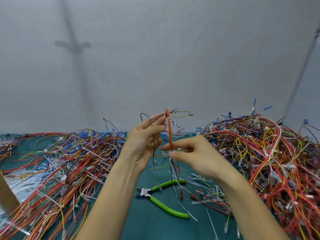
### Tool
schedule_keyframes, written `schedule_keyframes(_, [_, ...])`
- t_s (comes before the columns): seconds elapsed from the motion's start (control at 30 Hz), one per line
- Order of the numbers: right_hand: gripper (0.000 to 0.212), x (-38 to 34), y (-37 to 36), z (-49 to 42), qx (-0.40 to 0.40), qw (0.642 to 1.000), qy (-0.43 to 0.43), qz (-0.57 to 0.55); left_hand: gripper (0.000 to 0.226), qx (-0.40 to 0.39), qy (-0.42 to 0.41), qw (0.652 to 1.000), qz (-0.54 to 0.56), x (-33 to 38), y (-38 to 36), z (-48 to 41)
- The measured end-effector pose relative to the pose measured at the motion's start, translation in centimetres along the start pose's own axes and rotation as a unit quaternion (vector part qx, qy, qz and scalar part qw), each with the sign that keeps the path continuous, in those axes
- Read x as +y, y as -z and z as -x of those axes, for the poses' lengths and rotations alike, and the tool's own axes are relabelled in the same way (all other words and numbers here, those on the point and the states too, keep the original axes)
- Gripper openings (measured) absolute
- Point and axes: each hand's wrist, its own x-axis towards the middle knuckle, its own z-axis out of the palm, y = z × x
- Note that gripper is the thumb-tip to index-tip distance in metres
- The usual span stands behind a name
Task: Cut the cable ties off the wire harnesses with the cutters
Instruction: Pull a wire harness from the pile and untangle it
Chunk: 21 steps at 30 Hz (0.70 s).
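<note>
You hold the wire harness (170, 135) upright in the air, above and just behind the cutters (147, 194), which lie untouched with their green handles spread on the teal mat (147, 222). Your right hand (195, 155) grips the lower part of the bundle: thumb (173, 155) and forefinger (174, 146) pinch the red and yellow wires between them, and the other fingers curl loosely behind. Loose red and black ends hang from that pinch down to the mat, just right of the cutters' head. Your left hand (145, 144), up and left of the cutters, is spread wide, palm turned towards the bundle. Its fingers (160, 118) are nearly straight and their tips touch the top of the harness, while a thin black wire runs down across the palm. A dark band (166, 116) wraps the wires at those fingertips; it may be a cable tie, but it is too blurred to be sure. Cut white tie scraps (207, 196) litter the mat right of the cutters. A low heap of wires (69, 161) spreads to the cutters' left and a taller heap (268, 153) rises to their right. A brown cardboard edge (7, 194) shows far left of the cutters.
</note>
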Motion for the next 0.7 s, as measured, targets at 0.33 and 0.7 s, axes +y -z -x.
schedule_keyframes(0.33, [0.023,-1.8,-1.7,0.8,-0.092,0.979,0.085,0.158,0.021,0.026,0.032,0.995,-0.090,-0.4,-0.9,0.1])
schedule_keyframes(0.7, [0.017,-2.4,-0.4,0.5,0.122,0.990,0.022,-0.063,0.043,-0.049,-0.054,0.996,-0.056,0.1,0.0,0.0])
